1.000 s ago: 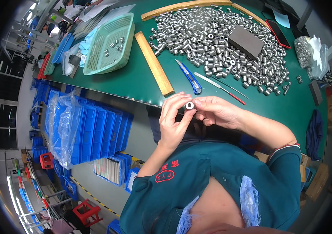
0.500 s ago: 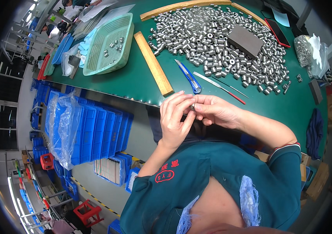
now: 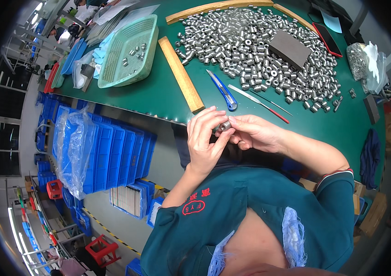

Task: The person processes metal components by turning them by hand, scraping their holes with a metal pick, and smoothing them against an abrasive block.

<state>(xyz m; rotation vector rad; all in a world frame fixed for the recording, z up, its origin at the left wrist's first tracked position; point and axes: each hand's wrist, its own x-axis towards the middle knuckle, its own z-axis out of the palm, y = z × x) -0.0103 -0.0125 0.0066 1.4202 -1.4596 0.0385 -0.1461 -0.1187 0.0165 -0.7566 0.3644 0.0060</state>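
Note:
A small metal bushing is pinched between the fingertips of both hands, its bored end showing. My left hand curls round its left side with thumb and fingers closed on it. From the right, my right hand grips it with thumb and fingertips. Just beyond the hands lie a blue utility knife with its blade out, a flat file with a red handle and a thin dark needle-like tool. A big heap of similar bushings covers the far part of the green table.
A grey block rests on the heap, edged by wooden strips. At the left stands a pale green basket holding several bushings. A red-edged phone and a plastic bag of parts lie right. Blue crates stack beside the table.
The bushing has been turned between the fingers, so its hole and more of its side now show. Both hands stay in nearly the same place.

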